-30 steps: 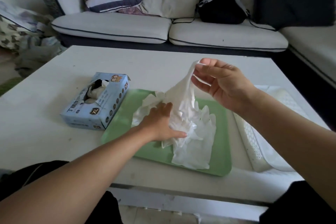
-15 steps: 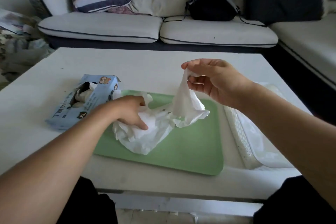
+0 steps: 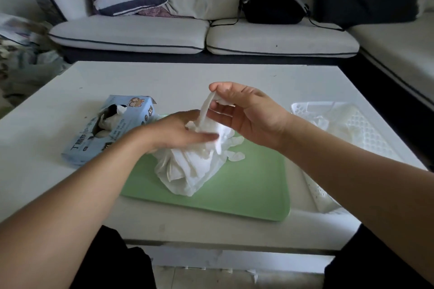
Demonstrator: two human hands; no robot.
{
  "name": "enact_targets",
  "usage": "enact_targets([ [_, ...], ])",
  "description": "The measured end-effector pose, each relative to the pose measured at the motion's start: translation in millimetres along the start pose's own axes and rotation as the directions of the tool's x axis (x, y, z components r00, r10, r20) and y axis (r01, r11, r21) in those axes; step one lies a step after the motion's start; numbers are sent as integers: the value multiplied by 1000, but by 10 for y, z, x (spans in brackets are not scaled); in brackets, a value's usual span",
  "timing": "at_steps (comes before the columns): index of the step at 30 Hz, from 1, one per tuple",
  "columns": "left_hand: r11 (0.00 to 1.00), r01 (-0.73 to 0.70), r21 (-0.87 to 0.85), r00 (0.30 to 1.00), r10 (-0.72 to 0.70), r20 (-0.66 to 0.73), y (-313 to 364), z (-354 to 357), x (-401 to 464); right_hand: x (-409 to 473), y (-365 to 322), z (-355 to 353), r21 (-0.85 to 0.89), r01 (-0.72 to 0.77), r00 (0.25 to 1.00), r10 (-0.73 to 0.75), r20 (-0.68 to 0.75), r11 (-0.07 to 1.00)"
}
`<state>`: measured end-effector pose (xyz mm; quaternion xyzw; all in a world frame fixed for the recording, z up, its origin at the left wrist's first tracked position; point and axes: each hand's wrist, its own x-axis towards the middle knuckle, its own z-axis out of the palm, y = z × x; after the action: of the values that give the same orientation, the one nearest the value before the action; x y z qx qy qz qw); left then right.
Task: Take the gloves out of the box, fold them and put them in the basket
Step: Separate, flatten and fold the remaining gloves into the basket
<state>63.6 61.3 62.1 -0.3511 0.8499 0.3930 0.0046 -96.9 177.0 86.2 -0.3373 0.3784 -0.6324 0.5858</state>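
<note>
Right now the right hand (image 3: 246,115) pinches a glove strip (image 3: 203,110) running down to the bundle (image 3: 192,166) gripped by the left hand (image 3: 178,131).

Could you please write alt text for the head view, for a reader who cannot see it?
A person's right hand pinches a white glove strip while the left hand holds the crumpled gloves over a green tray, between a blue glove box and a white basket.

left hand (image 3: 178,130): forearm reached in from lower left, back of hand up, fingers extended, thumb stretched right | right hand (image 3: 244,114): forearm came in from lower right, raised above the left, palm turned leftward, thumb and forefinger pinched together, other fingers loosely extended
</note>
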Motion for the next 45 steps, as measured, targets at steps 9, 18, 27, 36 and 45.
enact_targets([
  [9, 931, 350, 105, 894, -299, -333, -547, -17, 239, 119, 725, -523, -896, -422, 906, 26, -422, 139],
  [18, 911, 408, -60, 887, -412, -208, -411, -11, 57, 240, 841, -653, -934, -354, 934, -35, -355, 39],
  [27, 838, 424, 343, 871, -275, -407, -535, -86, 204, 172, 318, -885, -888, -261, 954, 42, -298, -379],
  [36, 782, 393, 483, 918, -300, -261, -527, -62, 56, -133, 432, -537, -969, -59, 987, 131, -92, -239],
  [45, 865, 396, 308, 896, -290, -336, -315, -365, -124, -229, 557, -538, -952, 89, 890, 453, -57, -293],
])
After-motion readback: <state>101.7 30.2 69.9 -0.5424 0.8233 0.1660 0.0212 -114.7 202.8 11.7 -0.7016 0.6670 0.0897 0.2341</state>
